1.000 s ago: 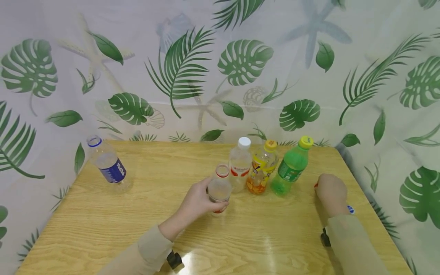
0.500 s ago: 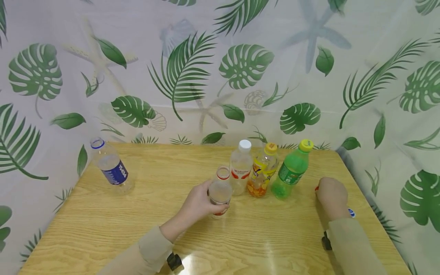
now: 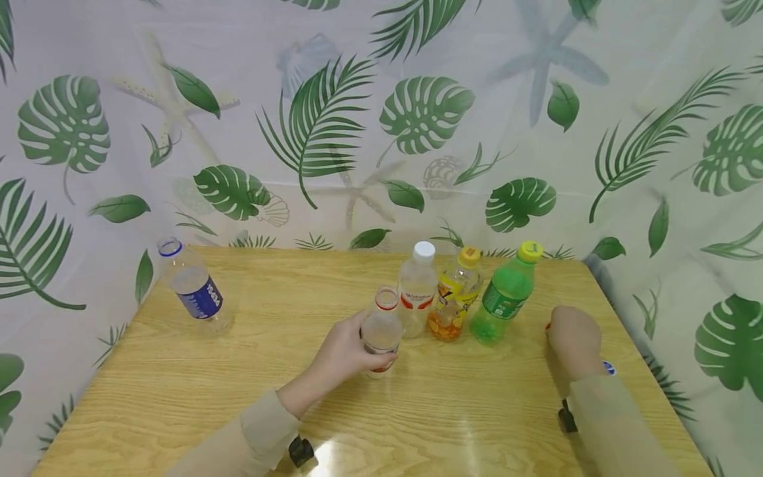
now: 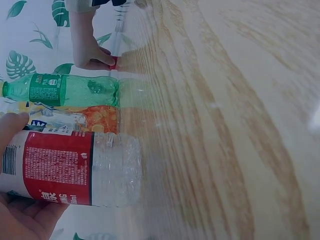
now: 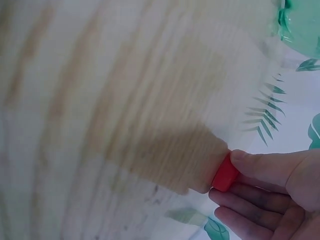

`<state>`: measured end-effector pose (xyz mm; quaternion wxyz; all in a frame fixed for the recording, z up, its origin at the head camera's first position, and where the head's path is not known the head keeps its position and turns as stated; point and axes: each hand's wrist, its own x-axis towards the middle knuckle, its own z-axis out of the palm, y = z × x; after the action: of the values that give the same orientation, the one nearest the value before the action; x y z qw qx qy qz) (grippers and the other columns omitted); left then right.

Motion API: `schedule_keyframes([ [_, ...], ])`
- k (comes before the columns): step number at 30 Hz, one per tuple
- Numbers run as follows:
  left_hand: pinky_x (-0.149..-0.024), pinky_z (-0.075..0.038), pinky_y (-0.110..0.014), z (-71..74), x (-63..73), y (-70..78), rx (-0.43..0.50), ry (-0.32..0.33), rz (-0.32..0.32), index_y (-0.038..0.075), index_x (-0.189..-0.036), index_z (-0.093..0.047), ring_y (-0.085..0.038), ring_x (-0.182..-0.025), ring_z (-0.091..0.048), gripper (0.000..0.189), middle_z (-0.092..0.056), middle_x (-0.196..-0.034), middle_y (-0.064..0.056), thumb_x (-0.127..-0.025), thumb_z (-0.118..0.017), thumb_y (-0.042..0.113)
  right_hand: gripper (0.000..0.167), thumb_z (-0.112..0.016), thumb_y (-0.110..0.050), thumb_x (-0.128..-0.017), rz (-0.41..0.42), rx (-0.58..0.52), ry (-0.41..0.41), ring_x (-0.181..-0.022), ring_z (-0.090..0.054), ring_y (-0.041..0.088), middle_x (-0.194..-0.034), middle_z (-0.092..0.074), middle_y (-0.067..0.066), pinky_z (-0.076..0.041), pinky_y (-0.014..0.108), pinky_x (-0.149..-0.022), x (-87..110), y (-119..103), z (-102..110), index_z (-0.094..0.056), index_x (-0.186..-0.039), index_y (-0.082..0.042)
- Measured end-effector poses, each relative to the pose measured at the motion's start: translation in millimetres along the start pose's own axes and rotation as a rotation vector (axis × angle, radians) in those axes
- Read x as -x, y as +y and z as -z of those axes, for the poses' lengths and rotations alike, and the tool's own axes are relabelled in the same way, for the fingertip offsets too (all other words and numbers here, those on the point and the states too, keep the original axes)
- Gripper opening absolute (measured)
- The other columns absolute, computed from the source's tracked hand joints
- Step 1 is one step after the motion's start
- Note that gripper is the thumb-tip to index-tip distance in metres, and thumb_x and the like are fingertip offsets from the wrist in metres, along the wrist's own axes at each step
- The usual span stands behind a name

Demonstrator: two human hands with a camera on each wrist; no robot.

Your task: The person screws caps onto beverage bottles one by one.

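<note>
My left hand (image 3: 348, 351) grips a clear plastic bottle (image 3: 382, 331) around its middle. In the left wrist view this bottle (image 4: 60, 165) shows a red and white label. Its open neck has a red ring and carries no cap. On the right side of the table my right hand (image 3: 575, 338) pinches a red bottle cap (image 5: 226, 172) between thumb and fingers, down at the tabletop. Just behind the left hand's bottle stands a clear bottle with a white cap (image 3: 417, 291). Beside that are an orange-and-yellow labelled bottle (image 3: 456, 298) and a green bottle (image 3: 503, 295).
At the far left of the wooden table (image 3: 286, 285) stands an uncapped Pepsi bottle (image 3: 199, 295) with a blue neck ring. A blue cap (image 3: 609, 368) lies beside the right wrist, partly hidden. A leaf-patterned cloth (image 3: 357, 132) hangs behind and around the table.
The head view has shifted slightly, so the scene sits a little lower. Both hands keep their holds on the bottle and the red cap, with no visible movement on the table.
</note>
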<state>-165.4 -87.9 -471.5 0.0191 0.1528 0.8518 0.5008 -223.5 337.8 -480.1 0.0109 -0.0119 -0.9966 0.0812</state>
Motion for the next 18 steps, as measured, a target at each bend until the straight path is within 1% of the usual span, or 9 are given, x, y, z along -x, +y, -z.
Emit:
schedule_keyframes([
  [2, -0.093, -0.060, -0.047, 0.2, -0.6, -0.2, 0.004, -0.002, -0.001, 0.009, -0.134, -0.066, -0.028, -0.112, -0.074, 0.063, -0.077, -0.120, -0.010, -0.078, -0.095, 0.018, 0.021, -0.061, 0.002, -0.089, 0.000, -0.012, -0.011, -0.064, -0.061, 0.031, -0.074, -0.067, 0.023, -0.050, 0.045, -0.053, -1.4, 0.4, 2.6, -0.061, -0.067, 0.000],
  [5, -0.094, -0.060, -0.048, -0.1, -1.1, 0.5, 0.020, -0.004, -0.003, 0.008, -0.135, -0.066, -0.028, -0.113, -0.074, 0.064, -0.077, -0.121, -0.011, -0.079, -0.095, 0.017, 0.020, -0.064, 0.001, -0.089, 0.005, -0.026, -0.025, -0.064, -0.060, 0.029, -0.074, -0.068, 0.022, -0.050, 0.043, -0.054, -3.2, 3.2, 5.1, -0.063, -0.069, 0.000],
  [10, -0.094, -0.060, -0.048, -1.1, -1.8, 0.6, 0.021, 0.001, -0.009, 0.008, -0.135, -0.066, -0.028, -0.112, -0.074, 0.064, -0.077, -0.121, -0.011, -0.078, -0.095, 0.016, 0.018, -0.071, -0.001, -0.091, -0.012, -0.036, -0.052, -0.065, -0.063, 0.031, -0.078, -0.071, 0.022, -0.051, 0.043, -0.055, -6.1, 6.4, 9.5, -0.068, -0.074, 0.001],
  [12, -0.093, -0.060, -0.047, -1.5, -1.6, 0.4, 0.018, 0.001, -0.005, 0.008, -0.134, -0.066, -0.028, -0.112, -0.074, 0.064, -0.077, -0.121, -0.011, -0.078, -0.096, 0.016, 0.016, -0.073, -0.002, -0.091, -0.020, -0.040, -0.052, -0.067, -0.065, 0.033, -0.079, -0.072, 0.022, -0.053, 0.045, -0.056, -6.2, 6.6, 11.8, -0.069, -0.076, 0.001],
  [15, -0.093, -0.060, -0.047, -1.5, -0.9, 0.2, 0.012, 0.000, 0.003, 0.009, -0.133, -0.067, -0.027, -0.111, -0.074, 0.063, -0.077, -0.120, -0.010, -0.078, -0.096, 0.016, 0.017, -0.070, -0.001, -0.088, -0.012, -0.050, -0.026, -0.064, -0.061, 0.031, -0.073, -0.068, 0.018, -0.049, 0.044, -0.053, -5.0, 7.6, 14.5, -0.066, -0.071, -0.001],
  [18, -0.093, -0.061, -0.047, -1.0, -0.6, 0.3, 0.008, -0.002, 0.005, 0.009, -0.133, -0.067, -0.027, -0.111, -0.074, 0.063, -0.077, -0.120, -0.010, -0.078, -0.096, 0.016, 0.022, -0.063, 0.000, -0.085, 0.010, -0.067, 0.006, -0.061, -0.050, 0.025, -0.065, -0.058, 0.010, -0.040, 0.037, -0.051, -3.9, 9.5, 17.5, -0.058, -0.064, -0.006],
])
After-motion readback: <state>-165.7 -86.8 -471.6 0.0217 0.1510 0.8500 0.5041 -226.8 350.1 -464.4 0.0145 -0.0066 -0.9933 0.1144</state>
